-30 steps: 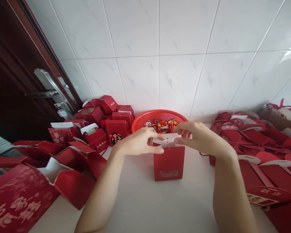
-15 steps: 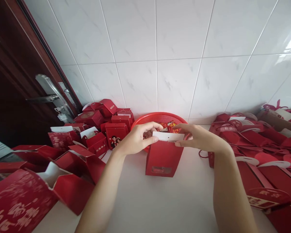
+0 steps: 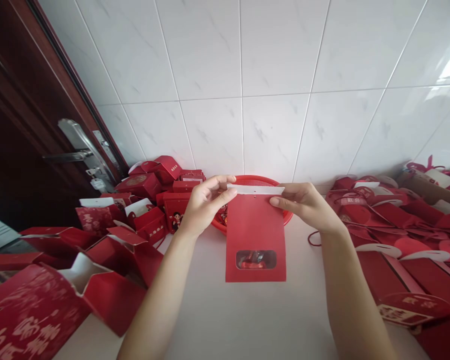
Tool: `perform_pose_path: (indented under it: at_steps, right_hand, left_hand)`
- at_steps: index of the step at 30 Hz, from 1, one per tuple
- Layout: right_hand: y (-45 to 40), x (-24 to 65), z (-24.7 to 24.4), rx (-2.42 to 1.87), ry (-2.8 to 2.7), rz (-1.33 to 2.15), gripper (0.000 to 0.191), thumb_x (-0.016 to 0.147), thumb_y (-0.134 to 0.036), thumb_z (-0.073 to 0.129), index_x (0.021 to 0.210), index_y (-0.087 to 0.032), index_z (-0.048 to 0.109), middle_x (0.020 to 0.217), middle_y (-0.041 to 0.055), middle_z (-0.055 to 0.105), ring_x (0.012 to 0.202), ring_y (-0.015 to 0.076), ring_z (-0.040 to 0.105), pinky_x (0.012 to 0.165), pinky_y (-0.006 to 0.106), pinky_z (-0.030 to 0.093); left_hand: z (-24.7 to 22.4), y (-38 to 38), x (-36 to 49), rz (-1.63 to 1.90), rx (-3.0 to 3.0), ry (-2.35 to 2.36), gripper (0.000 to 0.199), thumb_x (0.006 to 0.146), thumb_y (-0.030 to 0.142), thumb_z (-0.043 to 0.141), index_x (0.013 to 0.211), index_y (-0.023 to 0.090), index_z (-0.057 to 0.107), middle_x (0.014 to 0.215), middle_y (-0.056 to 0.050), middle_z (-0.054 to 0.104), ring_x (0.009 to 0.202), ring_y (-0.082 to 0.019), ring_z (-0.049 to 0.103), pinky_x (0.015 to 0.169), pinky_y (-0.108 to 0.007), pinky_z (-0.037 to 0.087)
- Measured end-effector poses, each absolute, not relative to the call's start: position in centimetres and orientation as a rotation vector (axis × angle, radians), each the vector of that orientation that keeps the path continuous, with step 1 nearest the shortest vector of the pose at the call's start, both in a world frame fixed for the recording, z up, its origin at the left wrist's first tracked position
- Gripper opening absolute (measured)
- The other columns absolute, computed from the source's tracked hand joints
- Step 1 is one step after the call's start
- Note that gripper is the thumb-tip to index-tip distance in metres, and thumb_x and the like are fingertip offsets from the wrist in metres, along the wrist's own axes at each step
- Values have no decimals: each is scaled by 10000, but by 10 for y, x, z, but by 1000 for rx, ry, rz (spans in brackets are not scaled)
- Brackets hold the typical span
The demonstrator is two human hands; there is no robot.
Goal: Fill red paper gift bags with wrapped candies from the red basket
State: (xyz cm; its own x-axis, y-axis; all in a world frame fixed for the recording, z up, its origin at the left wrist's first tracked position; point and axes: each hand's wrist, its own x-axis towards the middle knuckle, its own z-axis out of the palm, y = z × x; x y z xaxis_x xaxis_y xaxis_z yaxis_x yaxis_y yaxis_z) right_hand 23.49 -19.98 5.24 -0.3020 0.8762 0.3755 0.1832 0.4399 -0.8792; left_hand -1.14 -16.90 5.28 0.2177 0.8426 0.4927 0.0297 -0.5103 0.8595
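A tall red box (image 3: 255, 225) with a small clear window low on its front is in the middle, and wrapped items show through the window. A white flap with a small hole runs along its top edge. My left hand (image 3: 213, 202) pinches the top left corner, thumb on the front. At the top right corner my right hand (image 3: 300, 202) grips the box, its thumb on the front and its fingers partly hidden behind. Behind the box stands a red mesh basket (image 3: 258, 179), mostly covered by it, with some wrapped items showing at its left.
Red boxes and bags (image 3: 146, 220) crowd the left side of the white table (image 3: 247, 320). More red boxes (image 3: 401, 220) fill the right side, with a cardboard box (image 3: 440, 185) behind them. A tiled wall rises behind, and a dark door with a metal handle (image 3: 84, 150) stands at left.
The red box has turned more upright to face me, so its window shows clearly. Both hands have risen slightly with its top edge, and the flap looks narrower.
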Motion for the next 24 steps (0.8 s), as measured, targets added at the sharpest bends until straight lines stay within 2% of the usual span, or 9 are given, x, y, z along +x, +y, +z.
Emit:
perform_pose_path:
  at_steps: [3, 6, 11, 14, 16, 17, 19, 22, 24]
  right_hand:
    - [-199, 235, 52, -885, -1706, 943, 392, 830, -550, 730, 730, -174, 677, 690, 35, 652, 623, 162, 605, 542, 294, 522]
    - [-200, 235, 53, -897, -1675, 873, 425, 811, -546, 751, 649, -174, 624, 655, 24, 622, 615, 152, 582, 535, 281, 492]
    - [-199, 234, 53, -900, -1672, 864, 424, 808, -546, 752, 654, -174, 622, 691, 32, 640, 661, 166, 608, 548, 277, 494]
    - [-198, 234, 52, -874, -1662, 928, 340, 824, -522, 748, 902, -193, 704, 685, 17, 661, 645, 177, 641, 549, 287, 525]
    - [-196, 233, 51, -858, -1652, 933, 383, 836, -497, 743, 1106, -227, 703, 681, 3, 675, 593, 170, 639, 520, 288, 533]
    - [-195, 233, 50, -849, -1647, 909, 395, 839, -486, 743, 1148, -243, 703, 700, 5, 692, 582, 167, 639, 510, 288, 535]
    - [-194, 233, 49, -828, -1643, 829, 350, 841, -470, 743, 1119, -257, 739, 829, 34, 745, 649, 180, 673, 534, 295, 554]
    - [-195, 232, 49, -811, -1663, 750, 290, 831, -452, 757, 1038, -251, 786, 1074, 70, 764, 895, 233, 715, 668, 326, 598]
    - [-196, 231, 49, -814, -1676, 740, 276, 841, -445, 749, 1029, -250, 797, 1078, 69, 768, 959, 242, 710, 735, 338, 601]
  left_hand:
    - [55, -171, -12, 1205, 1780, 751, 350, 844, 426, 745, 1116, 207, 715, 982, -55, 719, 918, -205, 680, 791, -296, 559]
    - [57, -175, -11, 1058, 1826, 692, 322, 891, 413, 696, 1132, 199, 694, 1033, -77, 730, 953, -236, 692, 816, -341, 576]
    - [56, -177, -9, 1144, 1906, 713, 268, 890, 383, 693, 1066, 181, 701, 999, -84, 738, 941, -242, 692, 838, -358, 571]
    - [55, -176, -8, 1204, 1919, 737, 303, 875, 369, 701, 1118, 187, 692, 951, -69, 739, 899, -229, 693, 790, -334, 568]
    - [53, -175, -7, 1239, 1915, 764, 328, 863, 360, 707, 1144, 193, 679, 905, -53, 732, 848, -212, 689, 738, -309, 559]
    - [53, -174, -7, 1252, 1916, 780, 325, 859, 356, 708, 1140, 195, 677, 873, -43, 724, 811, -201, 683, 710, -298, 552]
    - [52, -174, -6, 1285, 1925, 811, 292, 848, 351, 709, 1096, 199, 683, 815, -24, 702, 733, -176, 656, 656, -280, 533]
    - [51, -173, -5, 1367, 1938, 842, 237, 822, 351, 720, 999, 196, 691, 830, -25, 692, 712, -163, 634, 623, -266, 515]
    - [51, -173, -4, 1414, 1935, 855, 219, 807, 347, 725, 956, 190, 692, 873, -36, 698, 746, -168, 638, 632, -266, 512]
